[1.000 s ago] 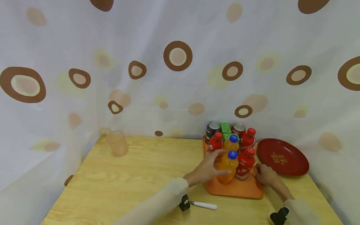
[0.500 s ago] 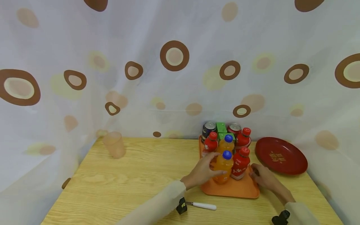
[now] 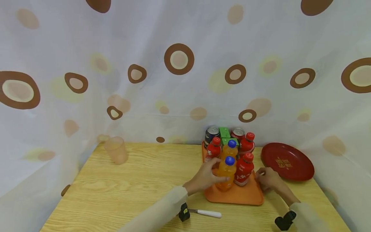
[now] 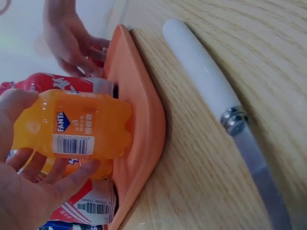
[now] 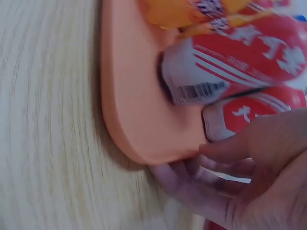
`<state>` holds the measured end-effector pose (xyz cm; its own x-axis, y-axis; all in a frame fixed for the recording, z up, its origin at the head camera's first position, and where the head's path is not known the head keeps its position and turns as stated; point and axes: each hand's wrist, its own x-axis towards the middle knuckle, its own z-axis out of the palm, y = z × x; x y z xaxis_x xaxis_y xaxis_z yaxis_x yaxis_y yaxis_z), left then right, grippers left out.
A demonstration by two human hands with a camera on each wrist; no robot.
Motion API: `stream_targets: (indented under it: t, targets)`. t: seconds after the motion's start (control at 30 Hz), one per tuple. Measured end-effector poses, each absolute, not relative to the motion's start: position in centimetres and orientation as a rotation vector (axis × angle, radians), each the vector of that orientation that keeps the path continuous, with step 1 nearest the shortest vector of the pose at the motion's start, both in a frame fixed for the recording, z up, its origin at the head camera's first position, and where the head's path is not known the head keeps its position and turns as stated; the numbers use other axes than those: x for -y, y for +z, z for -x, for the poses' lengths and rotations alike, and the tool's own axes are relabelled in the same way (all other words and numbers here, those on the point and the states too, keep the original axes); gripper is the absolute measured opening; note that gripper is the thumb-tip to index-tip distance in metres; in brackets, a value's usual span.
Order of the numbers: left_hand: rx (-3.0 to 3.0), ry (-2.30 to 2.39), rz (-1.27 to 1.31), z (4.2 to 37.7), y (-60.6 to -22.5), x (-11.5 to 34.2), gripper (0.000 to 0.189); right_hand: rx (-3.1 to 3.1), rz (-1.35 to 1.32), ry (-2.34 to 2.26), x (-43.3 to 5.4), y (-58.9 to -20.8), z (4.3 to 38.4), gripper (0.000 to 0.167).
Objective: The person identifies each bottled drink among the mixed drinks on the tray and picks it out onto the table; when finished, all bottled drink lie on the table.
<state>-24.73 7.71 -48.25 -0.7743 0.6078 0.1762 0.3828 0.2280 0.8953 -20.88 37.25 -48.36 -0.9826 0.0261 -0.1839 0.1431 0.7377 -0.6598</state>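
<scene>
My left hand (image 3: pixel 204 175) grips an orange Fanta bottle (image 4: pixel 72 122) with a blue cap, upright at the near part of an orange tray (image 3: pixel 243 197). Thumb and fingers lie on opposite sides of the bottle. My right hand (image 5: pixel 249 167) holds the tray's right rim, its thumb at the top edge and its fingers lower down outside. Beside the gripped bottle stands a red-labelled bottle (image 3: pixel 244 169). Behind it are another orange bottle (image 3: pixel 229 150) and two more red-capped bottles, one at left (image 3: pixel 214 149) and one at right (image 3: pixel 246 144).
Cans, one dark (image 3: pixel 212 135) and one red (image 3: pixel 237 132), and green boxes (image 3: pixel 224 132) fill the tray's back. A dark red oval plate (image 3: pixel 298 164) lies to the right. A white-handled knife (image 3: pixel 207 213) lies in front; a translucent cup (image 3: pixel 116 150) stands at the far left.
The tray with its bottles has slid slightly left relative to the knife and plate, both hands moving with it. The head view has also shifted a little.
</scene>
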Motion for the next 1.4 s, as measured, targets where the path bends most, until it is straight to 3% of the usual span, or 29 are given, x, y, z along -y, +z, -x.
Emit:
stream_targets:
  t: [0.2,0.77,1.03,1.4]
  targets:
    - [-2.281,1.607,-0.942,25.1,-48.1,-7.5,0.068,-2.516,-0.274,-1.364,-38.0,-47.8,21.0,0.035]
    - [-2.216,1.792,-0.734,25.3,-48.2,-6.2,0.064,-2.477,-0.248,-1.290,-37.7,-48.0,23.0,0.028]
    - [-2.157,1.835,-0.717,26.0,-45.6,-3.6,0.069,-2.472,-0.255,-1.286,-38.1,-47.9,22.8,0.028]
    - [-2.018,1.955,-0.700,27.7,-43.5,1.4,0.058,-2.458,-0.242,-1.276,-37.6,-47.8,23.4,0.031]
